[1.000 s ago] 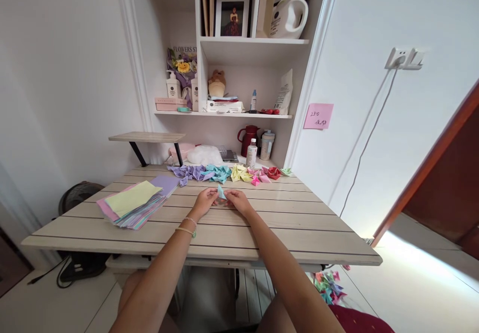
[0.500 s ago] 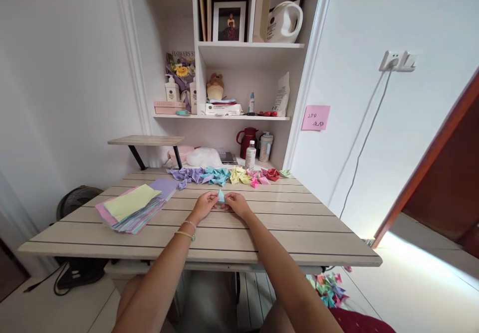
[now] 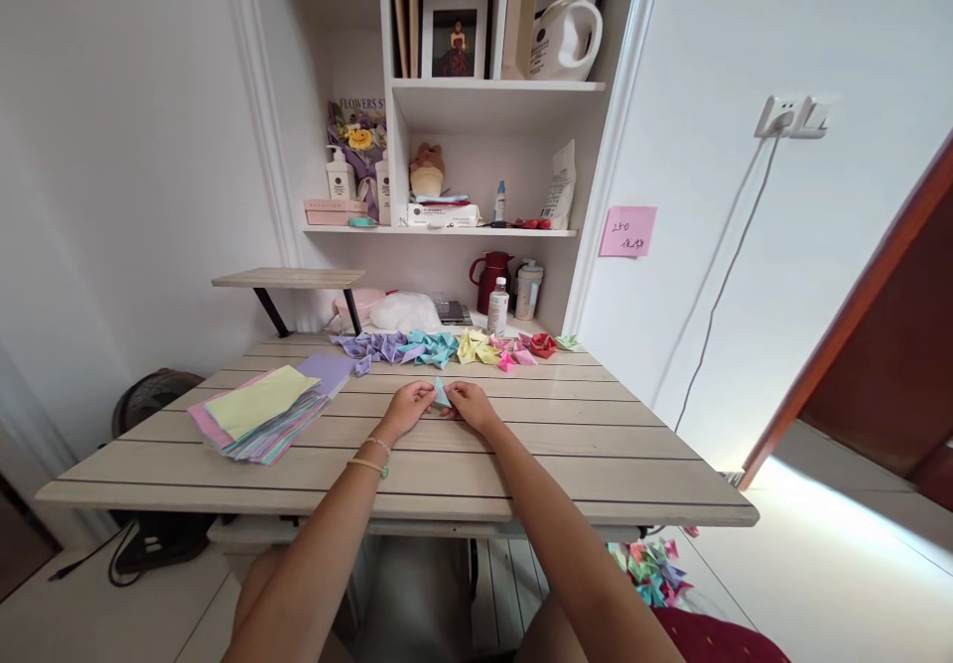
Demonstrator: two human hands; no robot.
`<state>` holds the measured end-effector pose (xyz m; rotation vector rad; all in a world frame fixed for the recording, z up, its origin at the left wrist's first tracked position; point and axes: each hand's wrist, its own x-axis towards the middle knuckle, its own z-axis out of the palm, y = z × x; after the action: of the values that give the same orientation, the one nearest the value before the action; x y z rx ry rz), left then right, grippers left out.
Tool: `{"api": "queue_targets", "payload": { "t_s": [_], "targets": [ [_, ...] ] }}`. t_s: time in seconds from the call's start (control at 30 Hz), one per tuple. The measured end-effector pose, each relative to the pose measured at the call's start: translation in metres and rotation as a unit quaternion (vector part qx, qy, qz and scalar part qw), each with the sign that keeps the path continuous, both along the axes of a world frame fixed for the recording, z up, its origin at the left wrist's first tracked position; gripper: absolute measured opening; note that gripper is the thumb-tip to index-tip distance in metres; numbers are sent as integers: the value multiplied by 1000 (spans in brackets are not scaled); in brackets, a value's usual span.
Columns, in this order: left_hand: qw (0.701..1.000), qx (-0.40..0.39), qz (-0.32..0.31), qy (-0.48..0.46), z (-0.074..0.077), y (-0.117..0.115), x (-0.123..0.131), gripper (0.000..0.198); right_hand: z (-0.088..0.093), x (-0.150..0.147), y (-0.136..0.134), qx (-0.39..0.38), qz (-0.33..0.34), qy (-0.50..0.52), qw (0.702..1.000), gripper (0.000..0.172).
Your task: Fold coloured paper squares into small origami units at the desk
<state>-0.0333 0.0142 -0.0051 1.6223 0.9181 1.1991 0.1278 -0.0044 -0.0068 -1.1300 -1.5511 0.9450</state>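
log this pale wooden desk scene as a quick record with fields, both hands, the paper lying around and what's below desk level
left hand: holds left side of small light-blue folded paper piece
right hand: holds same piece, right side
back row: folded paper shapes, left to right purple, teal, yellow, pink, red, pale green
left of hands: fanned stack of coloured paper sheets, yellow on top
below desk, right: heap of multicoloured folded paper shapes
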Motion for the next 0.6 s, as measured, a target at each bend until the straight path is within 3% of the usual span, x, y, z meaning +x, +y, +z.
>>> {"api": "queue_targets", "payload": {
  "t_s": [0.6],
  "targets": [
    [1000, 0, 4, 25, 3, -1, -1, 27, 9, -1, -6, -37, 17, -22, 999, 14]
  ]
}}
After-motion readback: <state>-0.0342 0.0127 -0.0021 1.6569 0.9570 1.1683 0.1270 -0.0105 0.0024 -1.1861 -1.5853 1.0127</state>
